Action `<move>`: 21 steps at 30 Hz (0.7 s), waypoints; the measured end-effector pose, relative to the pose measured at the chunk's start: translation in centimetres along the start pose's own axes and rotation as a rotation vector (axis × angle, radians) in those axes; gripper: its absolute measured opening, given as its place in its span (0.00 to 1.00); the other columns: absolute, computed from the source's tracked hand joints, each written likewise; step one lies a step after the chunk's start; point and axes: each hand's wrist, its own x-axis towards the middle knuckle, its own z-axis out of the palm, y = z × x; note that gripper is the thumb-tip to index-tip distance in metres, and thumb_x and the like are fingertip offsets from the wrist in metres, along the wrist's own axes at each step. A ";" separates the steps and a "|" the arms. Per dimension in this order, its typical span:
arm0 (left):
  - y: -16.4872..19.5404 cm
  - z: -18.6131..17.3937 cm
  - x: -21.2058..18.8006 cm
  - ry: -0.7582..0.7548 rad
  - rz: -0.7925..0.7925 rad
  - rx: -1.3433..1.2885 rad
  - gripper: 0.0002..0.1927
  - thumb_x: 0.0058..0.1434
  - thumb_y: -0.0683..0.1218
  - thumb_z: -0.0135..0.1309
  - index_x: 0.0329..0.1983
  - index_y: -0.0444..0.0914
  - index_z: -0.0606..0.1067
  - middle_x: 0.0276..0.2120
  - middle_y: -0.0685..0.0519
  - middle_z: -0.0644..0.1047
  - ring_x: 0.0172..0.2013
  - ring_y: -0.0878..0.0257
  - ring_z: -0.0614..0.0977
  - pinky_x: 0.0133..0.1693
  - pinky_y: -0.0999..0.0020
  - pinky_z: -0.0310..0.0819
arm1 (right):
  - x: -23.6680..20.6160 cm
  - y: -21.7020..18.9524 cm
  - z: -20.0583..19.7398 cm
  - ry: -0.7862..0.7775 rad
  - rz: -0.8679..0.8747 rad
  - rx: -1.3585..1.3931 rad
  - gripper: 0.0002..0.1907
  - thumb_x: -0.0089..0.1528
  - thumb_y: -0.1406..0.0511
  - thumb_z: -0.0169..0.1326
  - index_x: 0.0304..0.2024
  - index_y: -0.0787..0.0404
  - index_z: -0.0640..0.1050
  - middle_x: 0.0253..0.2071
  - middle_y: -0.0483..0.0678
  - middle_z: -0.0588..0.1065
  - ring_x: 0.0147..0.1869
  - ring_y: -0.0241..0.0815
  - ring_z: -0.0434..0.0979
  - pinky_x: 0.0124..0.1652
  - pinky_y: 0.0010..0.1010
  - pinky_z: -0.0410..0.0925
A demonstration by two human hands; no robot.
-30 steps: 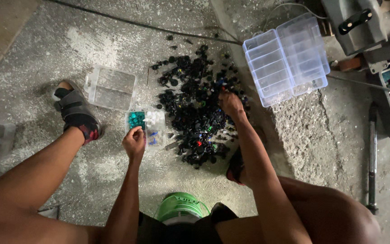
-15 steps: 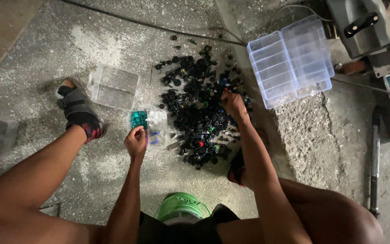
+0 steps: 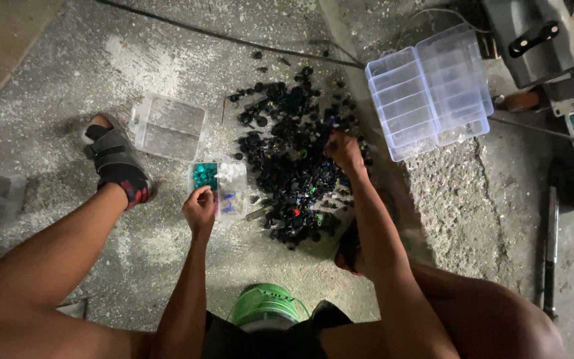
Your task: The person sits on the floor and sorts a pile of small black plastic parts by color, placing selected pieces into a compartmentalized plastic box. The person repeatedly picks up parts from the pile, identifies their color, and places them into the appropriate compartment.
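Overhead, a large clear compartment box (image 3: 430,90) lies open far right. Centre, a heap of small dark parts (image 3: 293,166); the right hand (image 3: 344,150) pinches into it, fingers together. Left hand (image 3: 199,209) touches the small sorting tray (image 3: 218,183), grip unclear. Best picking single pieces, steadying the tray.

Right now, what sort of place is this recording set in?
Probably a workshop floor: rough concrete floor strewn with dust, a grey machine at its edge, and clear compartment boxes beside a pile of small black parts.
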 end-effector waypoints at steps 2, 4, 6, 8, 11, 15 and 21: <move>-0.1 0.0 0.0 -0.010 -0.021 0.020 0.08 0.66 0.42 0.59 0.46 0.35 0.82 0.33 0.48 0.83 0.31 0.62 0.82 0.35 0.68 0.76 | 0.1 0.2 0.1 0.025 0.000 -0.078 0.09 0.56 0.66 0.65 0.37 0.62 0.81 0.36 0.59 0.80 0.41 0.59 0.82 0.40 0.45 0.73; -0.2 0.0 0.1 -0.022 -0.048 0.070 0.08 0.66 0.43 0.59 0.46 0.37 0.83 0.34 0.49 0.84 0.31 0.62 0.83 0.34 0.67 0.76 | 0.2 0.3 0.4 0.081 -0.062 -0.089 0.11 0.55 0.65 0.63 0.39 0.63 0.81 0.36 0.61 0.79 0.40 0.60 0.81 0.40 0.46 0.74; -0.2 0.1 0.1 0.000 0.002 0.059 0.08 0.65 0.42 0.60 0.46 0.36 0.82 0.33 0.47 0.84 0.31 0.62 0.83 0.35 0.67 0.77 | 0.4 0.1 0.9 0.030 -0.041 -0.196 0.09 0.59 0.65 0.59 0.40 0.62 0.81 0.38 0.61 0.80 0.41 0.61 0.81 0.41 0.48 0.74; -0.2 0.3 0.1 0.017 0.037 0.065 0.08 0.64 0.42 0.60 0.45 0.35 0.82 0.33 0.47 0.83 0.32 0.62 0.84 0.36 0.66 0.77 | 0.4 -0.3 1.3 -0.129 0.061 -0.400 0.08 0.67 0.66 0.51 0.40 0.59 0.81 0.41 0.59 0.80 0.43 0.62 0.82 0.44 0.49 0.75; -0.2 0.4 0.1 0.027 0.067 0.083 0.08 0.64 0.42 0.60 0.45 0.36 0.82 0.34 0.47 0.83 0.32 0.62 0.84 0.35 0.67 0.77 | 0.1 -0.5 1.8 -0.005 0.034 -0.257 0.10 0.58 0.65 0.54 0.39 0.61 0.81 0.39 0.62 0.79 0.44 0.64 0.80 0.42 0.51 0.74; 0.1 0.3 0.1 0.015 0.027 0.055 0.08 0.64 0.42 0.60 0.46 0.36 0.82 0.33 0.48 0.83 0.30 0.61 0.83 0.34 0.68 0.76 | 0.3 -1.3 2.0 -0.042 0.136 -0.303 0.11 0.56 0.65 0.55 0.39 0.61 0.81 0.38 0.61 0.80 0.43 0.63 0.81 0.41 0.51 0.74; 1.1 -0.1 0.2 0.006 -0.015 0.050 0.09 0.64 0.42 0.60 0.46 0.36 0.82 0.32 0.48 0.83 0.31 0.63 0.83 0.34 0.69 0.76 | 0.8 -2.3 1.6 -0.200 0.142 -0.475 0.10 0.58 0.65 0.54 0.39 0.62 0.81 0.41 0.60 0.80 0.44 0.60 0.82 0.41 0.48 0.75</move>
